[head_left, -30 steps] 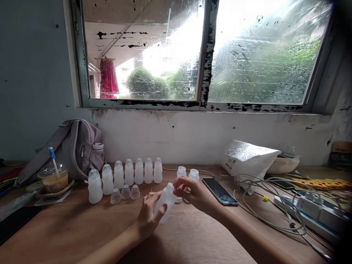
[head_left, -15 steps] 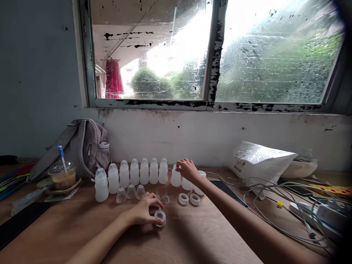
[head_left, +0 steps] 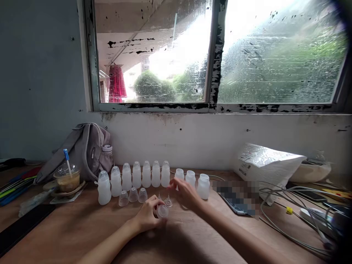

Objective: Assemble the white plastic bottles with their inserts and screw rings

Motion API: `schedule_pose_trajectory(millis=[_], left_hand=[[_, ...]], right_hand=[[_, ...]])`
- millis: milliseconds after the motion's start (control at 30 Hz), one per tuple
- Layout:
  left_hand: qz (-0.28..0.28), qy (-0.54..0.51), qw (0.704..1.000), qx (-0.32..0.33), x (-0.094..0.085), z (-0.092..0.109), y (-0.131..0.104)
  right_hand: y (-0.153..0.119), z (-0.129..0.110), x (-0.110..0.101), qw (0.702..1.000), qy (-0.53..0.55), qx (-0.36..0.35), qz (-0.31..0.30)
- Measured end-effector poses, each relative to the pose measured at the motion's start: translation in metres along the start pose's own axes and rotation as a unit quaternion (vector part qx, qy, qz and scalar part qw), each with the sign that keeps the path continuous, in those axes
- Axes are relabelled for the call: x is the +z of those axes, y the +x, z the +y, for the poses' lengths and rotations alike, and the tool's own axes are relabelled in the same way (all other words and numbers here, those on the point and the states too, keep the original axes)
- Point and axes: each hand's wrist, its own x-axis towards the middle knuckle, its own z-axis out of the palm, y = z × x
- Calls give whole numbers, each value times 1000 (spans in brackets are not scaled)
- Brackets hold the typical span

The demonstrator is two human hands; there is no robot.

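Observation:
My left hand [head_left: 150, 214] is closed on a translucent bottle collar [head_left: 162, 211], gripped at its edge and tilted up off the table. To its right, my right hand [head_left: 184, 190] hovers above the table with loosely curled fingers apart and nothing visible in them. Below those fingers stands a clear silicone teat [head_left: 168, 201]; another is partly hidden by my left hand. Behind my right hand are three uncapped baby bottles [head_left: 203, 186]. Clear dome caps [head_left: 133, 195] stand left of my hands, before a row of capped baby bottles [head_left: 126, 176]. My right forearm mostly hides the loose white collars.
A grey backpack [head_left: 89, 154] and an iced drink cup [head_left: 67, 179] stand at the left, with a black flat object [head_left: 24, 227] nearer. On the right lie a phone [head_left: 233, 201], a white foil bag [head_left: 266, 165] and tangled cables [head_left: 286, 229]. A wall with a window rises behind.
My right hand has moved down and towards me from the uncapped bottles to above the teats. My left hand has lifted and tilted the collar. The view has shifted slightly.

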Motion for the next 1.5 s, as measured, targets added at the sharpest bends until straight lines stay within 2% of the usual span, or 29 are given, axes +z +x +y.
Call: schedule_pose_trajectory(millis=[133,267,533,867,1167,1367,1433,1500], left_hand=[[44,53,997,46,12,3,-3],[50,128,987,80,19,3,-7],[67,187,973,114,21,4,-7],[58,177,979,84,21,3,-6],[24,158,983,85,20,8,-5],[1,163,983,81,17,10,-6],[-7,163,983,85,16,12,-7],[-14,166,982,92,15,14,-8]], right_hand=[[-46,-31,27,994,90,-26,-54],[-61,-30,44,989,138,6,-49],[-61,-25,45,980,197,-25,-27],[-63,-23,53,983,178,-47,-4],[-60,-21,53,978,206,-11,38],[-53,-16,41,966,216,93,110],[-52,-10,39,970,192,86,123],[-52,-1,39,984,132,43,112]])
